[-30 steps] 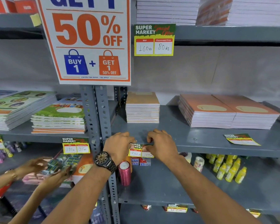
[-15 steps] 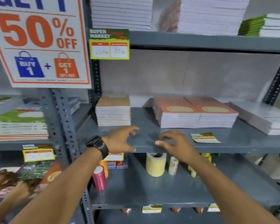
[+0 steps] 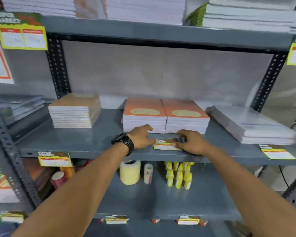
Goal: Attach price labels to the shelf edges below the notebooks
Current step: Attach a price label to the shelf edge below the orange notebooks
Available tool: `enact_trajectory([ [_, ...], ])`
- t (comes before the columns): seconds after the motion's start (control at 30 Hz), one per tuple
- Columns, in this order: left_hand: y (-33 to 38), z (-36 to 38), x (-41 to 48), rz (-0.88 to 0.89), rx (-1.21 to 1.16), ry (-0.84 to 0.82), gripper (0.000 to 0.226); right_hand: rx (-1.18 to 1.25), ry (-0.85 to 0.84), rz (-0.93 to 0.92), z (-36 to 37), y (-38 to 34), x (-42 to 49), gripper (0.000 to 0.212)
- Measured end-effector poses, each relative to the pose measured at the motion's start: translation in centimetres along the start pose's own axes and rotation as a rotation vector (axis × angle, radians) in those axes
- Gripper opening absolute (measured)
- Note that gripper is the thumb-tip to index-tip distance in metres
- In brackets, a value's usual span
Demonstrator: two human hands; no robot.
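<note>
A green and yellow price label (image 3: 166, 144) lies on the grey shelf (image 3: 85, 142) in front of two orange notebook stacks (image 3: 166, 115). My right hand (image 3: 193, 142) has its fingers closed on the label's right end. My left hand (image 3: 141, 136), with a black watch on the wrist, touches the label's left end with fingers apart. A label (image 3: 54, 159) hangs from the shelf edge at the left, below a tan notebook stack (image 3: 74, 111). Another loose label (image 3: 277, 152) lies at the right, in front of wrapped white notebooks (image 3: 251, 124).
The shelf below holds a yellow tape roll (image 3: 130, 172), a small roll (image 3: 148, 173) and several yellow bottles (image 3: 179, 175). Notebook stacks (image 3: 143, 9) fill the top shelf, with labels (image 3: 21, 31) on its edge. Perforated black uprights (image 3: 58, 69) frame the bay. The view is blurred.
The view swung right. Both hands left the label stuck on the left shelf edge and moved right onto the loose label in front of the orange notebooks; my right hand took hold of it.
</note>
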State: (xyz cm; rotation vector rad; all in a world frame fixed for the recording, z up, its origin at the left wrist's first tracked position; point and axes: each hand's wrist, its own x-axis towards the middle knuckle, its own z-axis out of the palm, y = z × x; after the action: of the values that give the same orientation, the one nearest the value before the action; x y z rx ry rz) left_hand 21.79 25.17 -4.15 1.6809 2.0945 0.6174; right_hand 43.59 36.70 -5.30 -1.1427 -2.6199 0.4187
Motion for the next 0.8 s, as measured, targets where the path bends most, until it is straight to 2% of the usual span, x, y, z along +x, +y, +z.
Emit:
enact_trajectory([
  [0.23, 2.9, 2.8, 1.4, -0.018, 0.043, 0.096, 0.053, 0.178, 0.005, -0.039, 0.3, -0.8, 0.7, 0.025],
  [0.33, 3.3, 2.6, 1.8, -0.032, 0.004, 0.112, 0.035, 0.185, -0.003, -0.047, 0.6, -1.4, 1.2, 0.041],
  [0.4, 3.5, 2.4, 1.9, -0.013, -0.092, 0.16, 0.021, 0.206, -0.008, -0.06, 0.7, -1.7, 1.5, 0.041],
  [0.5, 4.0, 1.8, 1.2, 0.058, -0.191, 0.247, 0.018, 0.459, 0.013, -0.026, 0.3, -2.1, 1.2, 0.016],
  [0.6, 3.7, 1.5, -0.5, 0.13, -0.247, 0.231, 0.017, 0.626, -0.002, -0.036, -0.7, -2.3, -0.4, 0.014],
  [0.7, 3.2, 1.8, -2.5, 0.155, -0.231, 0.171, 0.019, 0.607, -0.06, -0.075, -0.9, -2.2, -2.4, 0.014],
  [0.8, 2.8, 2.8, -4.0, 0.155, -0.216, 0.146, 0.016, 0.46, -0.049, -0.107, -0.2, -2.1, -4.0, 0.012],
])
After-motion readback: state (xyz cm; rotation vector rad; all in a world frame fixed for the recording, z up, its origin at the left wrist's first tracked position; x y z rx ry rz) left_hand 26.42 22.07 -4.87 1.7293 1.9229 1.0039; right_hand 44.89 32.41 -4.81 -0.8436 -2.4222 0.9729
